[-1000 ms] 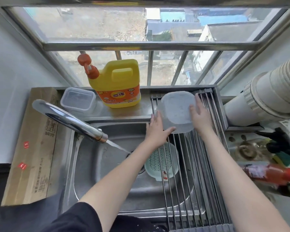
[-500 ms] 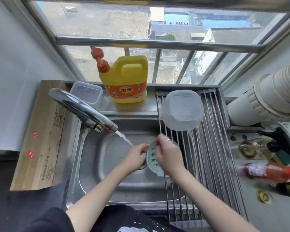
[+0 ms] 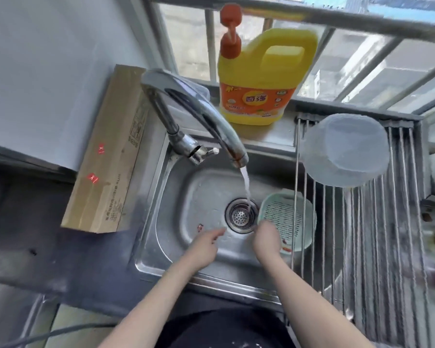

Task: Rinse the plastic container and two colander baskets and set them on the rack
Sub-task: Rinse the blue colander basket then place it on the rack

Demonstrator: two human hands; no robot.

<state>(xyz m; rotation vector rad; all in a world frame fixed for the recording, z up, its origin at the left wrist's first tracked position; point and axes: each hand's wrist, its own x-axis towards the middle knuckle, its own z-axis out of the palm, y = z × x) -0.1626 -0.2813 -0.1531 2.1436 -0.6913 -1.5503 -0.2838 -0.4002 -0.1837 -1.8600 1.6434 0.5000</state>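
The clear plastic container [image 3: 344,149] lies upside down at the far end of the roll-up rack [image 3: 392,234]. One pale green colander basket [image 3: 286,217] sits in the sink [image 3: 176,197], right of the drain, partly under the rack's left bars. My right hand [image 3: 265,238] is curled on the basket's near-left rim. My left hand [image 3: 206,243] hovers low over the sink floor with fingers apart, holding nothing. I see no second basket.
The faucet [image 3: 199,116] runs a stream of water [image 3: 246,187] into the drain [image 3: 241,216]. A yellow detergent bottle [image 3: 259,79] stands on the ledge behind the sink. A cardboard box [image 3: 108,151] lies to the left of the sink.
Both hands let go of the container on the rack and dropped into the sink. My right hand came down onto the green basket's rim, and the view tilted down.
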